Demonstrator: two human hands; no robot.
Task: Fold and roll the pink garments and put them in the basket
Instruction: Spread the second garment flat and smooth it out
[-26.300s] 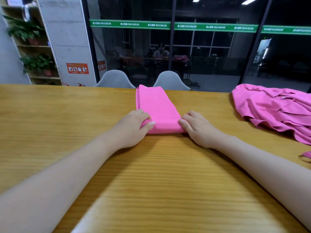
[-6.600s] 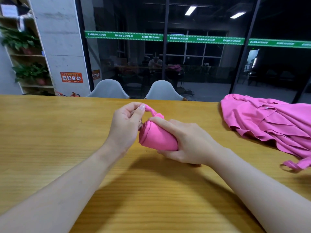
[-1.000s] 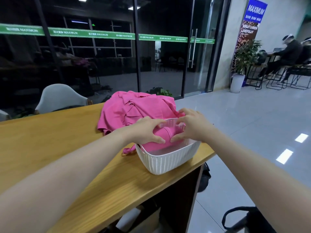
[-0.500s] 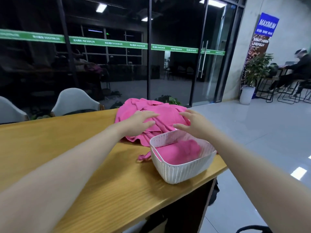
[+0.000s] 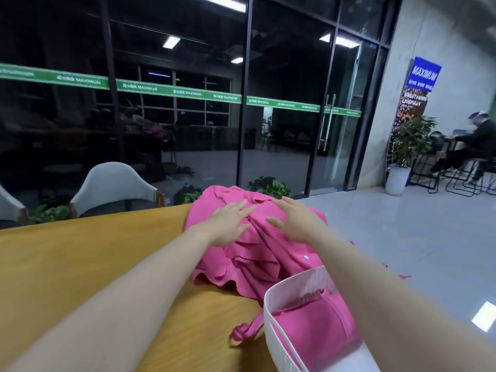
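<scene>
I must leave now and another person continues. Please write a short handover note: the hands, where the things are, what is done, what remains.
Left hand: open, flat on the pink garment pile.
Right hand: open, over the same pile; contact unclear.
Pile lies unfolded on the wooden table, just behind the white basket at the table's right end.
Done: one rolled pink garment is in the basket.
Left: fold and roll the pile's garments and put them in the basket.

Both hands (image 5: 230, 224) lie on the garment pile (image 5: 257, 253) behind the basket (image 5: 271, 312), on the table (image 5: 80, 264)
</scene>
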